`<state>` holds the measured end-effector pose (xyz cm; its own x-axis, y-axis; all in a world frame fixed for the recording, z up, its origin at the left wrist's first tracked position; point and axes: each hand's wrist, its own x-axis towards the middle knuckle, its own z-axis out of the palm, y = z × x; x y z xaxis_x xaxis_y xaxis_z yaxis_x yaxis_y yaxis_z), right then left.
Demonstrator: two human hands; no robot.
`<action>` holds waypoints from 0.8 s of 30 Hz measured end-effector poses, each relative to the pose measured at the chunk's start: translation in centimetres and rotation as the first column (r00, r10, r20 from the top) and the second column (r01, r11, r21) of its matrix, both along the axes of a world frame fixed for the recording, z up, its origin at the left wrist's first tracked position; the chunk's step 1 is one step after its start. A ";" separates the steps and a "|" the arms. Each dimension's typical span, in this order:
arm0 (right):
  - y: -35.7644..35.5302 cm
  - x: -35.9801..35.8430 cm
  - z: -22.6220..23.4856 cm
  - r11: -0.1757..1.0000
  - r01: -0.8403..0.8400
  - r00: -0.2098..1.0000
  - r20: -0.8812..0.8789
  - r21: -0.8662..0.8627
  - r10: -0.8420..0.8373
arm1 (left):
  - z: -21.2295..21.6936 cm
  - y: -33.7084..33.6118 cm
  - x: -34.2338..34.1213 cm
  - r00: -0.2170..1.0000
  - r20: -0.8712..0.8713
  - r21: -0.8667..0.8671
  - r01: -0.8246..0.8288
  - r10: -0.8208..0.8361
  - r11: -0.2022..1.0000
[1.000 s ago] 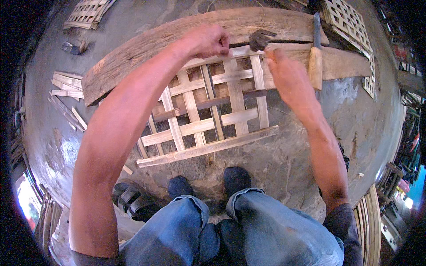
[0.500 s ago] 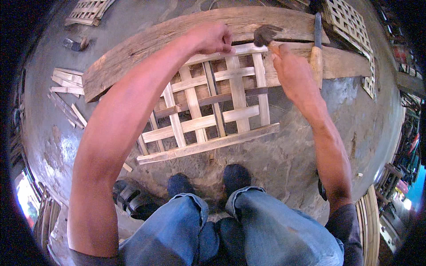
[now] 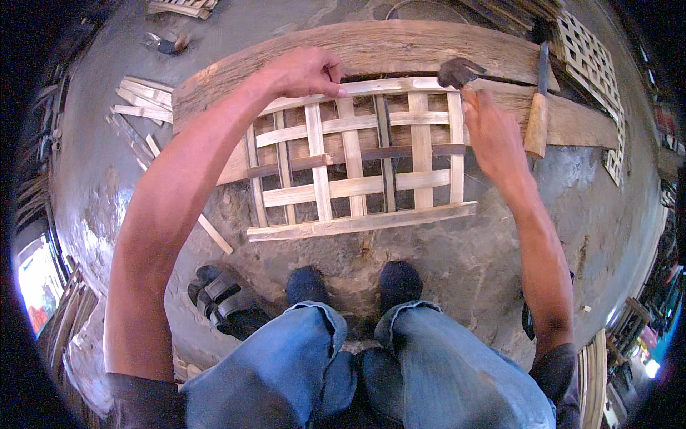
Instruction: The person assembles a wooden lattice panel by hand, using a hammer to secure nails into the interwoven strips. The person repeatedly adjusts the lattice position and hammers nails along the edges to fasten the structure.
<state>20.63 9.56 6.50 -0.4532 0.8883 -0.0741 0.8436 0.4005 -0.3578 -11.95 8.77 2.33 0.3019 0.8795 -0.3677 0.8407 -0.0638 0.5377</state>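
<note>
A woven lattice panel (image 3: pixel 366 187) of pale and dark flat bamboo or wood strips lies in front of me, its far side on a rough wooden plank (image 3: pixel 400 48). My left hand (image 3: pixel 309 71) is closed with curled fingers, the fingertips touching the panel's far edge strip (image 3: pixel 386 86). Whatever those fingers may pinch is hidden. In my right hand (image 3: pixel 494 127) is a hammer (image 3: pixel 457 72), gripped close below its dark metal head. The head hovers by the strip's right end; whether it touches cannot be told.
A wooden-handled knife (image 3: pixel 537 118) lies across the planks at right. Another woven panel (image 3: pixel 589 64) stands beyond it. Loose strips (image 3: pixel 143 100) lie on the concrete floor at left. A dark sandal (image 3: pixel 227 299) sits near my socked feet (image 3: pixel 307 284).
My left hand has slid left along the far edge strip. The hammer stays near the strip's right end in my right hand. The whole view has shifted slightly.
</note>
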 end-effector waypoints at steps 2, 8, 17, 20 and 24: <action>-1.4 -2.0 0.8 0.998 -0.043 0.982 -0.181 0.046 0.050 | 0.0 0.0 0.3 1.000 0.000 -0.032 0.006 -0.006 0.999; -2.1 -5.8 -0.6 0.992 -0.058 0.998 -0.007 -0.114 0.058 | -2.0 1.1 -0.1 1.000 -0.012 -0.015 0.002 -0.002 1.000; -3.1 -4.9 -1.8 0.993 -0.075 0.995 -0.078 -0.095 0.068 | -1.7 1.3 -0.4 0.999 -0.012 -0.040 0.052 -0.052 0.998; -2.5 -4.4 -2.6 0.992 -0.129 0.977 -0.171 -0.008 0.126 | -2.3 1.3 -0.4 0.998 0.063 -0.044 0.026 -0.024 0.999; -2.4 -3.7 -3.9 0.886 0.023 0.819 -0.499 -0.463 -0.282 | -1.8 1.3 -0.2 1.000 0.012 -0.062 0.018 -0.018 0.998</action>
